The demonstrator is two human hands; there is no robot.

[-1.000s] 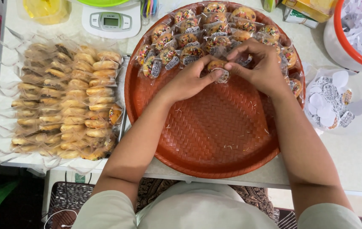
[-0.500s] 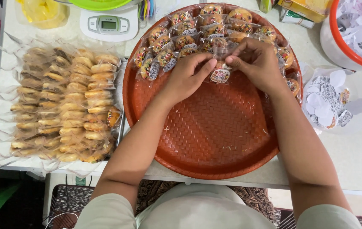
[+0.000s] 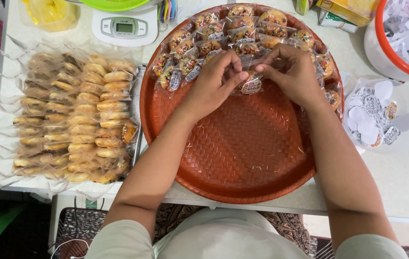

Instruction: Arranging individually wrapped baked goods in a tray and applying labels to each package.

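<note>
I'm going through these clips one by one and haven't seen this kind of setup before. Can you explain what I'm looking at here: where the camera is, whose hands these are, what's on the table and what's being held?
There is no machine here. The camera sits on a person's head and looks straight down, so both arms belong to the wearer. The left hand and right hand meet over a round red woven tray and together pinch a small clear-wrapped cookie with a round sticker. Behind them, the tray's far side holds rows of wrapped sprinkle-topped cookies. To the left lies a pile of plain pastries in clear bags. A white kitchen scale stands at the top, loose round stickers lie to the right, and a white tub with an orange rim sits at the top right corner.
</note>
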